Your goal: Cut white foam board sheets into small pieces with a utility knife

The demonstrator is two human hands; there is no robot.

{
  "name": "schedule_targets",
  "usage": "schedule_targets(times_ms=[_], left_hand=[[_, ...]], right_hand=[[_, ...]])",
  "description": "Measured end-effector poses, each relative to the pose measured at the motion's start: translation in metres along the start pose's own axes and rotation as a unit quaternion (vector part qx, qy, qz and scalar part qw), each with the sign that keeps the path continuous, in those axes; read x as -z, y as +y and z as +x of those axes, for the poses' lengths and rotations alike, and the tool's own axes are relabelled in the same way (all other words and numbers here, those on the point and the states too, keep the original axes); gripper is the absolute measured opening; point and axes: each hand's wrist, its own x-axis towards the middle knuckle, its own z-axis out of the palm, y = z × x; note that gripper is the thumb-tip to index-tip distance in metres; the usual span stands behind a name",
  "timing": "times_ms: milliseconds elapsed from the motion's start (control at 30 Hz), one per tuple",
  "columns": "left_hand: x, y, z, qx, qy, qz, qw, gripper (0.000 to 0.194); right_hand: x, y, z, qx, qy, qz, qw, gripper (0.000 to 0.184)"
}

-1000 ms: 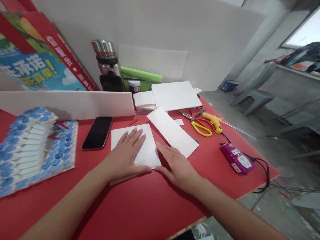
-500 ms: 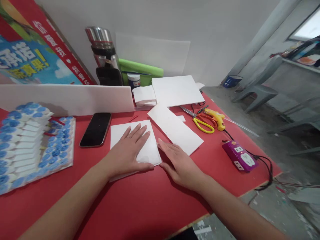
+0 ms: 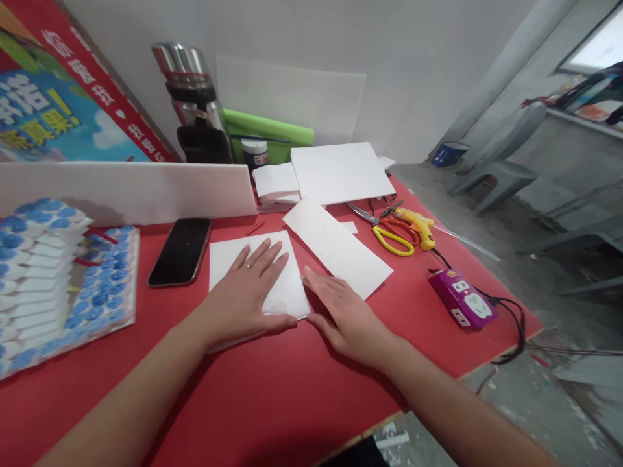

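Note:
A square white sheet of paper or thin board [image 3: 287, 288] lies on the red tabletop [image 3: 253, 402], its lower left part hidden. My left hand [image 3: 243, 295] rests flat across it, fingers stretched and thumb out along its near edge. At the sheet's right edge is my right hand [image 3: 343, 314], thumb and fingers extended with a gap between them at the corner; it grips nothing. Just beyond my right fingers lies a white rectangular strip of paper [image 3: 341, 250].
To the left are a black phone [image 3: 180, 251] and a blue-and-white craft model [image 3: 104, 285]. Scissors [image 3: 392, 237], a yellow glue gun [image 3: 416, 227] and a purple power socket [image 3: 464, 301] lie right. A steel flask [image 3: 195, 97] and white boards [image 3: 341, 172] stand behind.
The whole view has shifted slightly, so things sit a little further left. Both hands keep nearly the same place at the white sheet.

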Motion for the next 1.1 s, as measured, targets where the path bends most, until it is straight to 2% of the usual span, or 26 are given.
schedule_targets(times_ms=[667, 767, 867, 1100], left_hand=[[0.0002, -0.0001, -0.0044, 0.007, -0.002, 0.013, 1.000, 0.111], [0.0000, -0.0002, -0.0038, 0.008, -0.004, 0.015, 1.000, 0.110], [-0.0003, 0.0002, -0.0034, 0.009, -0.003, 0.015, 1.000, 0.110], [-0.0007, 0.0005, -0.0040, 0.008, -0.003, 0.005, 1.000, 0.109]], right_hand=[[0.0068, 0.0003, -0.0007, 0.008, -0.029, 0.007, 1.000, 0.063], [0.0044, 0.0015, -0.0012, 0.014, -0.034, -0.013, 0.999, 0.052], [0.0008, 0.0032, -0.0008, 0.009, -0.028, -0.030, 0.999, 0.043], [-0.0016, 0.0054, 0.0001, 0.015, -0.007, -0.032, 0.999, 0.043]])
